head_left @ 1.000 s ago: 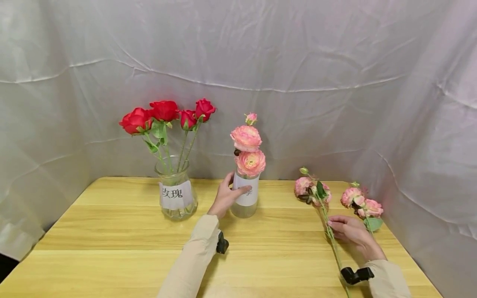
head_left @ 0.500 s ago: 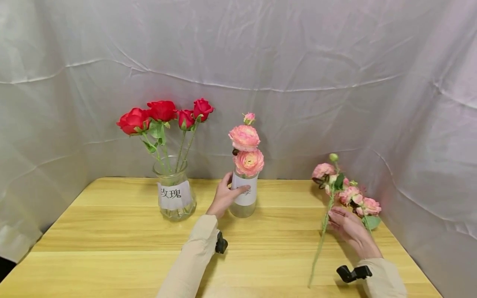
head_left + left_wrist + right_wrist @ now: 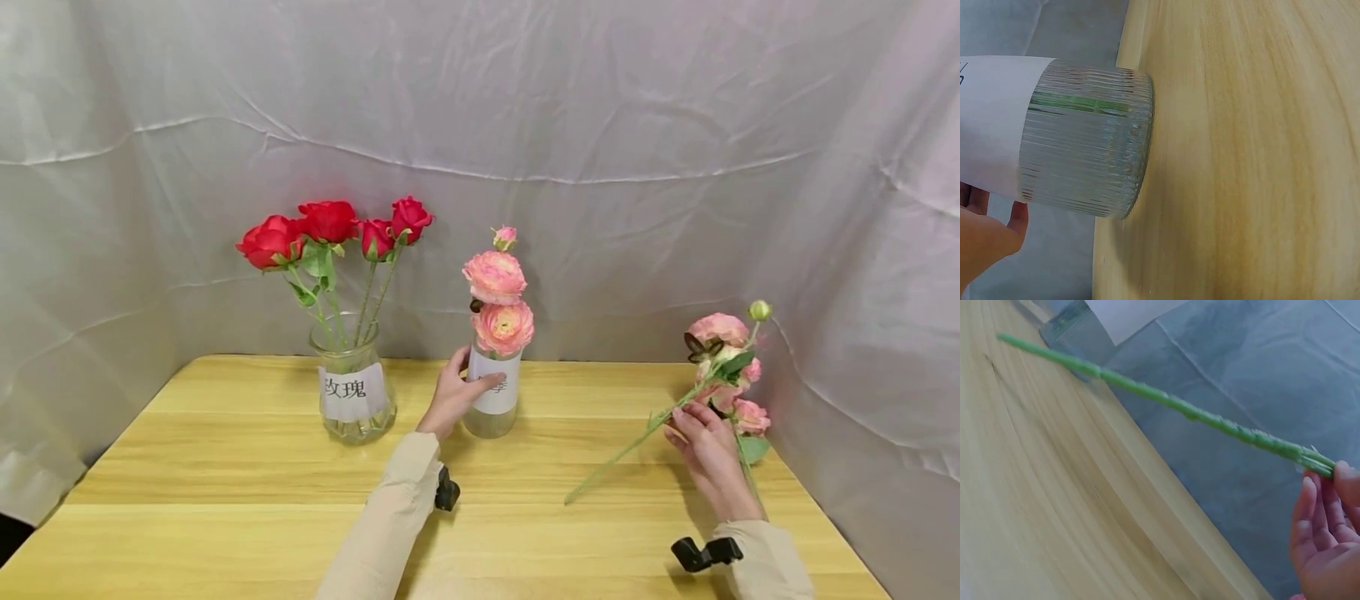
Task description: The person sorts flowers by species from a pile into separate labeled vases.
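Note:
My left hand [image 3: 461, 396] grips a ribbed glass vase [image 3: 1094, 144] with a white paper label [image 3: 497, 392], thumb across the label. Two pink blooms and a bud of a pink flower [image 3: 501, 327] rise from this vase, and its green stem shows through the glass in the left wrist view. On the right, my right hand [image 3: 708, 454] pinches the green stem of a pink flower spray [image 3: 717, 331] between thumb and fingers. That stem [image 3: 1210, 422] slants down to the left, its blooms and green bud at the upper right. The spray overlaps another pink flower [image 3: 750, 417] lying on the table.
Left of the held vase stands a wider glass vase [image 3: 352, 425], labelled with Chinese characters and holding several red roses [image 3: 327, 222]. The wooden table [image 3: 247, 500] backs onto a grey cloth [image 3: 600, 167], which also hangs at both sides.
My right hand has lifted the pink spray and turned it, so its blooms moved right and its stem end swung left. My left hand has stayed on the vase.

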